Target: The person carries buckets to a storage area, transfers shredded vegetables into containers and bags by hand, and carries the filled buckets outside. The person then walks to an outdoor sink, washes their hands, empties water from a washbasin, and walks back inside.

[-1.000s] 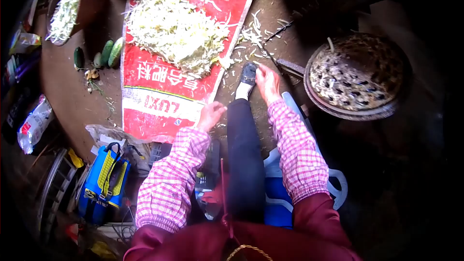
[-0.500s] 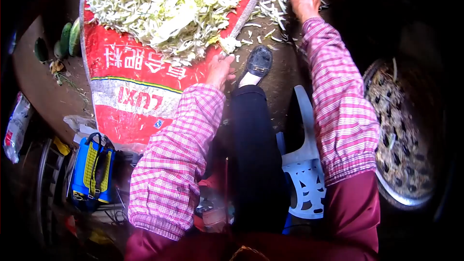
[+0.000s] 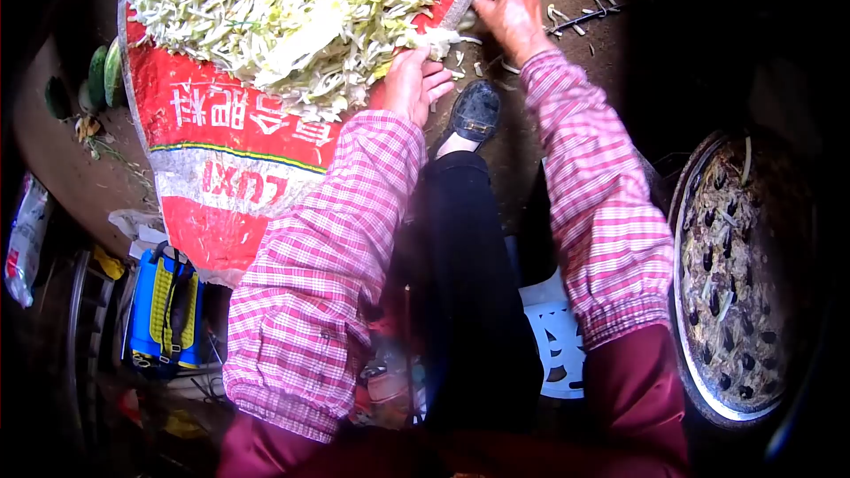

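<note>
A large heap of pale green and white shreds (image 3: 266, 22) lies on a red sack (image 3: 212, 235) with white lettering. My left hand (image 3: 416, 84) is at the heap's lower right corner, fingers partly spread and pointing right; nothing can be made out in it. Over the sack's right edge is my right hand (image 3: 512, 16), fingers bent down toward the edge, their tips partly hidden, so what they hold, if anything, does not show. Some shreds lie between the two hands. A black shoe (image 3: 475, 111) stands just below them on the brown floor.
Loose shreds and a thin dark rod (image 3: 586, 18) lie right of my right hand. Cucumbers (image 3: 112, 73) are left of the sack. A blue and yellow box (image 3: 166, 310) stands lower left. At right is a round perforated disc (image 3: 730, 283); a light blue plastic chair (image 3: 556, 341) is partly hidden.
My right hand has moved left from the scattered shreds to the sack's edge, and fewer shreds lie on the floor there. My left hand has moved slightly up toward the heap's corner.
</note>
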Motion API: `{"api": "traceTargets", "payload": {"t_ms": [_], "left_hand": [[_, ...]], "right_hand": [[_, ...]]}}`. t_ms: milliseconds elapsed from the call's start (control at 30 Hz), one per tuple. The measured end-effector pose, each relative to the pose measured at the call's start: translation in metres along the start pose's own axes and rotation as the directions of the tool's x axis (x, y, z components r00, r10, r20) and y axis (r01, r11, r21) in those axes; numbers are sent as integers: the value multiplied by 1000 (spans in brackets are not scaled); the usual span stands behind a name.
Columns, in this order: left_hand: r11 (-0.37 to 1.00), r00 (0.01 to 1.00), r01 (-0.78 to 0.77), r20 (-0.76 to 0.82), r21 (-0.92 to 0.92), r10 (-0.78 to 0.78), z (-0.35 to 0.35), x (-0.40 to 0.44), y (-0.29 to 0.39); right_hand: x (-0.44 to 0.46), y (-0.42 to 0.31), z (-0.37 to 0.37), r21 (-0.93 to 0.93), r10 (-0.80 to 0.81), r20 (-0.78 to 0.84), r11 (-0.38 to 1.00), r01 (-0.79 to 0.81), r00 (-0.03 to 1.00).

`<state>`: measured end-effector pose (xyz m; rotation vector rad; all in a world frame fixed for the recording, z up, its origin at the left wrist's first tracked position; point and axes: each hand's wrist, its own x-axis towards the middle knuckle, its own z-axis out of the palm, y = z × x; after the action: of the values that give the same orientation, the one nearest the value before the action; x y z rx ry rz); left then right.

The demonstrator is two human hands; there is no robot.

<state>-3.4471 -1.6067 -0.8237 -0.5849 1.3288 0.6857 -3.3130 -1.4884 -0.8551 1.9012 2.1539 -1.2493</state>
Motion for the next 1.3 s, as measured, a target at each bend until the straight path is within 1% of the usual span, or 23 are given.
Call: {"api": "traceTargets", "payload": {"t_ms": [33,100,167,200,300,367,433,500,533,567,600,633,667,700,767,833,900,967,1033,1067,1167,1233,1300], "left_hand": [[1000,1000,2,31,1,-2,2,5,1],[1000,996,12,94,4,-13,6,17,2],[999,998,25,57,35,-27,7,25,3],[1000,998,-4,62,6,3,3,25,1],[996,990,-87,113,-22,89,-9,5,-2],[996,991,-88,105,14,86,-14,-37,6],[986,985,-94,132,-137,112,-32,-62,17],[926,956,-239,99,-292,278,-45,-90,44],[888,964,-244,-1,-390,264,-47,-99,56],[837,966,-257,-101,-484,238,-52,-105,66],[822,965,-261,-155,-506,210,-58,-107,71],[845,971,-237,-119,-480,205,-71,-103,69],[917,971,-234,-123,-321,205,-71,-99,62],[963,971,-222,-127,-153,203,-65,-95,52],[992,997,-73,27,-106,76,-41,-89,30],[998,995,-64,82,23,62,-24,-65,-1],[1000,999,17,42,18,-18,-6,-39,-27],[994,997,50,-72,100,-42,10,-14,-42],[997,984,61,-168,47,-52,11,14,-45],[998,975,65,-214,20,-59,14,18,-43],[998,976,1,-216,-60,-14,18,22,-37],[996,973,39,-226,-75,-55,19,26,-35],[995,975,52,-210,-86,-69,21,26,-32]], "right_hand": [[-11,-1,9,26,2,14,1000,-2,1000],[-35,-1,37,98,148,81,983,-156,986],[-54,-21,34,310,392,171,850,-427,904],[-64,-13,50,475,379,140,785,-398,915],[-97,-59,30,435,359,69,829,-352,931],[-116,-88,22,332,268,25,906,-261,963],[-128,-119,12,393,138,57,907,-150,989],[-132,-139,5,719,38,60,692,-70,997],[-129,-138,4,828,130,31,553,-98,991],[-121,-121,1,806,184,21,578,-125,983],[-108,-99,-9,848,261,-28,517,-115,965],[-92,-75,-22,647,296,-200,755,-101,934],[-78,-43,-36,498,369,-106,824,-272,923],[-63,-16,-42,243,362,-247,921,-304,899],[-39,28,-45,19,195,-404,979,-205,894],[-17,47,-47,-127,110,-341,979,-162,934],[-6,48,-50,-331,58,-187,936,-119,981],[-7,50,-47,-385,26,-115,920,-69,993],[-17,47,-41,-369,62,15,928,-53,998],[-25,48,-34,-371,41,16,928,-32,999],[-51,46,-6,-206,93,-6,974,-92,996],[-69,31,18,59,206,-43,977,-204,978],[-79,14,44,134,197,-24,972,-192,980]]}}
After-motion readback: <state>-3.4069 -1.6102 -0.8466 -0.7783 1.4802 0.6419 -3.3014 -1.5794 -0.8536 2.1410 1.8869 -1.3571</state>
